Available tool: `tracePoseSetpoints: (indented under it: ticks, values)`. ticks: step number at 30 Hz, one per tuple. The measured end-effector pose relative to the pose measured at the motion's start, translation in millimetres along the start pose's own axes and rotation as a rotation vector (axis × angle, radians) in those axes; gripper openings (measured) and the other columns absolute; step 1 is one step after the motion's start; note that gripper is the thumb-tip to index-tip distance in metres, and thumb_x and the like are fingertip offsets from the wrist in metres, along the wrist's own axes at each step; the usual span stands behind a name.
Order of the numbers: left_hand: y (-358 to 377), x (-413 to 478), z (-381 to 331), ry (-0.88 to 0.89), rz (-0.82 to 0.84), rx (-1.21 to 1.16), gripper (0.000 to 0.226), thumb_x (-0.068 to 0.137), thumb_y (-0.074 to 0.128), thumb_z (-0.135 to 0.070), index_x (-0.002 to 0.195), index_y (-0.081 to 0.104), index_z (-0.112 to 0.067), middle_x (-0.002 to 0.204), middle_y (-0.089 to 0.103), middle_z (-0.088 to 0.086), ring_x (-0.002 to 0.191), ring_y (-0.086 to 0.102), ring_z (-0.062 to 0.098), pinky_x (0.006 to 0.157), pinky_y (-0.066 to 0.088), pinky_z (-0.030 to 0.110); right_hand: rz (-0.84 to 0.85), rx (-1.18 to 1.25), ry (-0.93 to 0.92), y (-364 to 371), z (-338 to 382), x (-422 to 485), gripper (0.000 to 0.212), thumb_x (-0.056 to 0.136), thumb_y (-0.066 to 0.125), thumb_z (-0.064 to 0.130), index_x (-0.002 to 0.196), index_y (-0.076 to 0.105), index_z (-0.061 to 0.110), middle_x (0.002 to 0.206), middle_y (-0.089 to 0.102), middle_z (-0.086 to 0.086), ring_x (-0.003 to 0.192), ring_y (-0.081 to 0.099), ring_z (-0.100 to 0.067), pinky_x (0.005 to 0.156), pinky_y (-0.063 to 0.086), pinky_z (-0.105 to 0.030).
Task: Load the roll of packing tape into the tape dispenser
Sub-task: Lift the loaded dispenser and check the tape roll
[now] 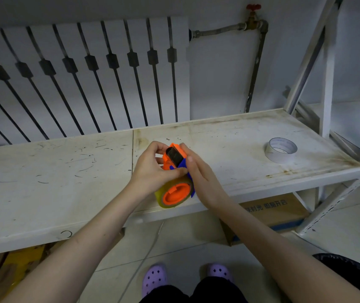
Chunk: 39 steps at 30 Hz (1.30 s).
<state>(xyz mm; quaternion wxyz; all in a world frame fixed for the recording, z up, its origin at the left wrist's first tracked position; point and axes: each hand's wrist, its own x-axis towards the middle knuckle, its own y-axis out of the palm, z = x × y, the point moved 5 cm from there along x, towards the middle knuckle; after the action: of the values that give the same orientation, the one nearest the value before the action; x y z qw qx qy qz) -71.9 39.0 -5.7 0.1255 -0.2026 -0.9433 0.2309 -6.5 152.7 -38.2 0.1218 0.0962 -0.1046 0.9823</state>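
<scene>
I hold an orange and blue tape dispenser (173, 158) just above the front edge of a worn white shelf (65, 171). A yellowish clear roll of packing tape (160, 199) sits around the dispenser's orange hub (175, 193). My left hand (152, 169) grips the dispenser from the left, thumb across its middle. My right hand (198, 178) lies along its right side, fingers up by the black roller at the top.
A white roll of tape (280, 149) lies flat on the shelf at the right. A radiator cover and a pipe with a red valve (253, 7) stand behind. A cardboard box (273, 213) sits under the shelf. My purple shoes show below.
</scene>
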Motion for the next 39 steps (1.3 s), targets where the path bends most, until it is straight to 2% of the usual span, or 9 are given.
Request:
tracePoseSetpoints:
  ticks: [4,9,13,18,24,27,30,35,39]
  values:
    - [0.3,-0.6,-0.1,0.004,-0.015,0.019,0.061,0.057,0.087,-0.031,0.106,0.053,-0.018,0.108,0.058,-0.002,0.101,0.060,0.024,0.083,0.057,0.044,0.062,-0.048,0.007,4.5,-15.2,-16.8,0.079,0.081,0.023,0.075,0.147,0.016,0.033,0.146,0.041,0.006,0.130,0.043,-0.011,0.108,0.041,-0.040]
    - [1.4,1.4,-2.2,0.022,-0.010,0.034,0.060,0.059,0.087,-0.031,0.107,0.052,-0.019,0.107,0.055,-0.005,0.100,0.058,0.021,0.082,0.056,0.041,0.044,-0.179,-0.040,-11.4,-21.0,-28.9,0.037,0.098,0.027,0.044,0.132,0.040,0.041,0.127,0.059,0.000,0.119,0.054,-0.013,0.099,0.048,-0.036]
    - [3.0,5.6,-2.3,0.032,0.033,0.074,0.058,0.058,0.087,-0.034,0.103,0.052,-0.020,0.106,0.055,-0.004,0.100,0.057,0.019,0.084,0.055,0.038,0.074,-0.101,-0.016,-14.4,-13.0,-19.7,0.053,0.095,0.030,0.050,0.143,0.032,0.029,0.145,0.043,0.005,0.133,0.041,-0.008,0.109,0.039,-0.035]
    - [-0.2,7.2,2.1,0.000,0.077,0.144,0.061,0.054,0.080,-0.047,0.105,0.056,-0.022,0.106,0.060,-0.001,0.099,0.058,0.019,0.085,0.054,0.037,0.187,-0.149,0.038,-10.2,-24.0,-25.9,0.036,0.100,0.029,0.033,0.132,0.045,0.034,0.123,0.060,0.003,0.115,0.054,-0.006,0.097,0.046,-0.023]
    - [-13.5,6.5,15.0,-0.234,-0.102,-0.248,0.039,0.063,0.084,-0.030,0.095,0.065,-0.016,0.090,0.063,0.001,0.088,0.063,0.022,0.081,0.055,0.039,0.156,-0.192,0.212,-22.3,-46.2,-30.7,0.072,0.086,0.061,0.039,0.145,0.026,0.021,0.149,0.036,0.001,0.135,0.038,-0.015,0.097,0.043,-0.026]
    - [-12.9,2.3,20.1,-0.458,-0.072,-0.569,0.048,0.070,0.079,-0.030,0.110,0.062,-0.012,0.095,0.067,0.007,0.085,0.067,0.025,0.080,0.056,0.038,0.158,-0.001,0.174,-21.4,-33.6,-32.4,0.085,0.075,0.070,0.040,0.144,0.022,0.028,0.146,0.035,0.006,0.133,0.041,-0.018,0.098,0.048,-0.034]
    - [-7.2,-2.1,15.6,-0.588,-0.029,-0.727,0.036,0.072,0.076,-0.037,0.098,0.064,-0.015,0.091,0.065,0.006,0.082,0.064,0.022,0.073,0.056,0.035,0.129,-0.086,0.031,-23.4,-18.7,-35.0,0.105,0.064,0.078,0.046,0.145,0.012,0.034,0.146,0.029,0.012,0.135,0.035,-0.011,0.106,0.043,-0.040]
    - [11.3,-6.2,9.4,-0.730,0.008,-0.789,0.043,0.070,0.076,-0.043,0.099,0.059,-0.016,0.091,0.062,0.006,0.080,0.062,0.022,0.063,0.053,0.034,-0.003,-0.361,-0.174,-28.8,4.4,-37.4,0.109,0.053,0.085,0.044,0.134,0.012,0.045,0.137,0.027,0.017,0.130,0.031,-0.001,0.100,0.041,-0.022]
    - [22.9,-3.3,4.3,-0.717,0.087,-0.769,0.053,0.070,0.073,-0.051,0.104,0.058,-0.013,0.096,0.064,0.008,0.084,0.064,0.024,0.070,0.054,0.036,-0.142,-0.411,-0.142,-41.3,3.8,-37.9,0.110,0.052,0.087,0.040,0.138,0.018,0.035,0.130,0.035,0.015,0.122,0.039,-0.002,0.094,0.046,-0.025]
